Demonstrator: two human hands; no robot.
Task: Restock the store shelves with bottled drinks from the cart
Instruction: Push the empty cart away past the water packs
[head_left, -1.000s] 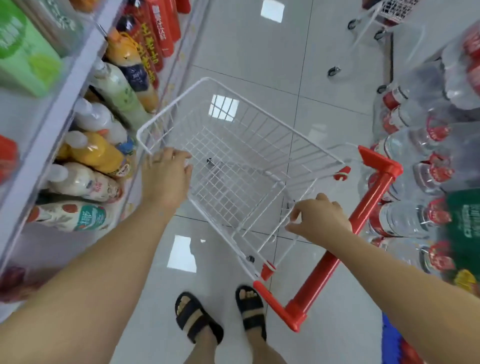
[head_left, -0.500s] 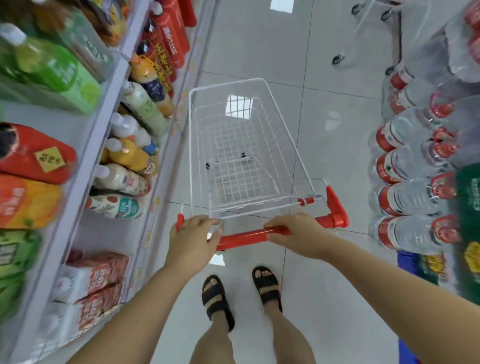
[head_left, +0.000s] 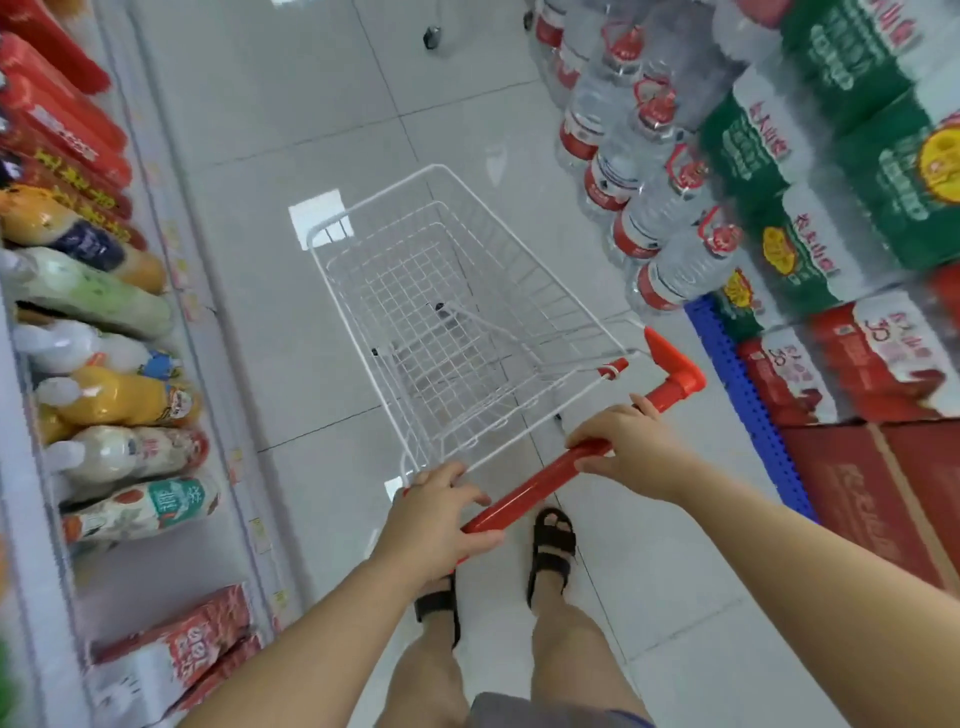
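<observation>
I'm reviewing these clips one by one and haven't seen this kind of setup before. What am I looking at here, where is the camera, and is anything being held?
There is no machine here: a person works with bare hands. The single wide-angle camera sits on the person's head and looks forward and down, so you see their arms, legs and sandalled feet. The left hand and the right hand both grip the red handle of a small white wire cart. The cart's basket is empty; no bottles show in it. It stands on a tiled floor in a shop aisle. To the left, shelves hold bottled drinks lying on their sides. To the right stand large water bottles with red caps, next to stacked packs.
</observation>
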